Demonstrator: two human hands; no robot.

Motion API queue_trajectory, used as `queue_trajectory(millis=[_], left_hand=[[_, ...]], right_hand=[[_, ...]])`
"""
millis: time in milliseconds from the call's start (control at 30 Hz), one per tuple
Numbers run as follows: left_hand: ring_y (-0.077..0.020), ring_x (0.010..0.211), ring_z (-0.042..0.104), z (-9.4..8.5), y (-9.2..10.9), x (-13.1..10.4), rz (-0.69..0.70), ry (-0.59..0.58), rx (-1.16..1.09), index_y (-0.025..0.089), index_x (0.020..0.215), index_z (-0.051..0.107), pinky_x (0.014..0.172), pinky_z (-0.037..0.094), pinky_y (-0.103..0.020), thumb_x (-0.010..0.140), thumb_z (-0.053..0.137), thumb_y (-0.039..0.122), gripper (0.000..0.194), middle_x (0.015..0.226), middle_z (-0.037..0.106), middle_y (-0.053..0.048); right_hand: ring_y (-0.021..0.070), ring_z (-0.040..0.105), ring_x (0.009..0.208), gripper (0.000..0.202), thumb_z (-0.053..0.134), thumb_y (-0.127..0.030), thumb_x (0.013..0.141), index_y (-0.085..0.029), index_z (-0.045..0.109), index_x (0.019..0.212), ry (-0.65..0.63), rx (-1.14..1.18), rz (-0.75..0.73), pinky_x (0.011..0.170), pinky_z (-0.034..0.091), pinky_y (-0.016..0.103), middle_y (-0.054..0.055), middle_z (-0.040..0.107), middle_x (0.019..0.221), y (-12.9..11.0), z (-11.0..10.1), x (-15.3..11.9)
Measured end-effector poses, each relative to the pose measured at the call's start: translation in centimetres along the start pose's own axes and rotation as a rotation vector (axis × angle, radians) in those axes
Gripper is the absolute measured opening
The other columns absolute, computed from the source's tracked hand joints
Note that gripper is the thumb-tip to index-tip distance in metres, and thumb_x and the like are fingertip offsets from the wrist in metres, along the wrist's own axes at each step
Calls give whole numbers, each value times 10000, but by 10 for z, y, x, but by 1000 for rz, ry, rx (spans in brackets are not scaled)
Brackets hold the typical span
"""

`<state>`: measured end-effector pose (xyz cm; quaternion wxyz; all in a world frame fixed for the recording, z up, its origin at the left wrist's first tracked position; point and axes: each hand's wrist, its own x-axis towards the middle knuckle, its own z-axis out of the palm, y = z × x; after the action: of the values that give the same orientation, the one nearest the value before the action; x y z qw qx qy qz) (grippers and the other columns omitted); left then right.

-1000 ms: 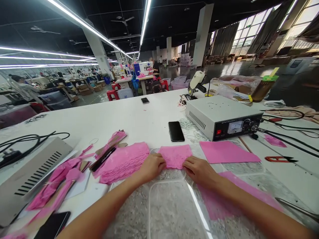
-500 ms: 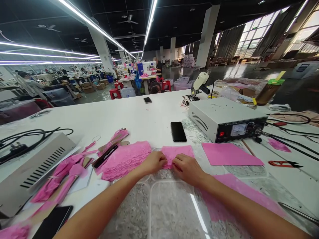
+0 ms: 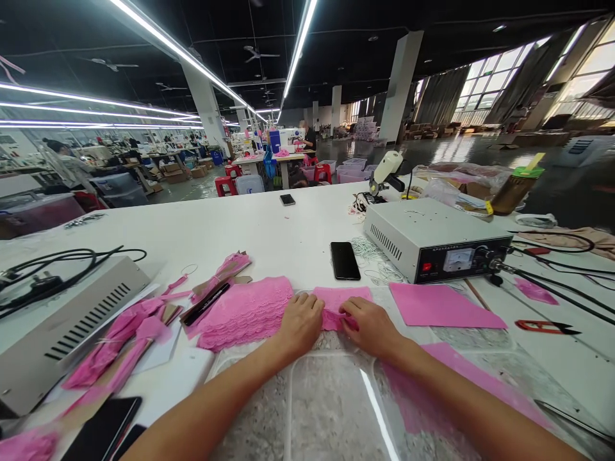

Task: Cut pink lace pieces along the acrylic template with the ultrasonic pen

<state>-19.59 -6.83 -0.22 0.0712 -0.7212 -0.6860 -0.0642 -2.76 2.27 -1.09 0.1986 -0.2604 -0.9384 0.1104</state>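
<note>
A small pink fabric piece (image 3: pixel 342 294) lies at the middle of the work surface, between my hands. My left hand (image 3: pixel 302 320) rests at its left edge, fingers bent and close together; whether it pinches the cloth is hidden. With thumb and fingers my right hand (image 3: pixel 366 322) pinches the near edge, which is slightly lifted and folded. Left of my left hand is a stack of pink scalloped fabric (image 3: pixel 250 309). To the right lies a flat pink sheet (image 3: pixel 442 305), and a sheer pink piece (image 3: pixel 446 371) is partly under my right forearm.
A black phone (image 3: pixel 344 260) lies beyond the fabric. A grey control box (image 3: pixel 437 237) stands at the right, with orange snips (image 3: pixel 545 327) nearby. Another grey box (image 3: pixel 72 320), a black marker (image 3: pixel 206 304) and pink strips (image 3: pixel 115 339) are at the left.
My left hand has turned flatter, its back more upward, at the cloth's left edge. My right hand has raised and folded the cloth's near edge. The camera view has shifted slightly.
</note>
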Motion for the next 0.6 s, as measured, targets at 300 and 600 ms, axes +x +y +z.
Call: queue_trajectory(millis=[300,600], left_hand=[[-213,869,628,-8,-25,-64,224,206,-24,141,1125,612,775,529,-373,940,454,54,258,974,681,-93],[-215,807,596,-40,0,-152,414,39,-145,108,1140,569,762,508,-365,922,434,61,260,947,667,-105]], right_hand=[[182,605,771,249,495,-10,791,-184,663,851,100,-35,-179,671,467,286,70,672,855,8,-9,-41],[200,623,743,297,423,-5,858,-147,646,994,136,0,-457,692,525,345,99,692,860,-32,-7,-107]])
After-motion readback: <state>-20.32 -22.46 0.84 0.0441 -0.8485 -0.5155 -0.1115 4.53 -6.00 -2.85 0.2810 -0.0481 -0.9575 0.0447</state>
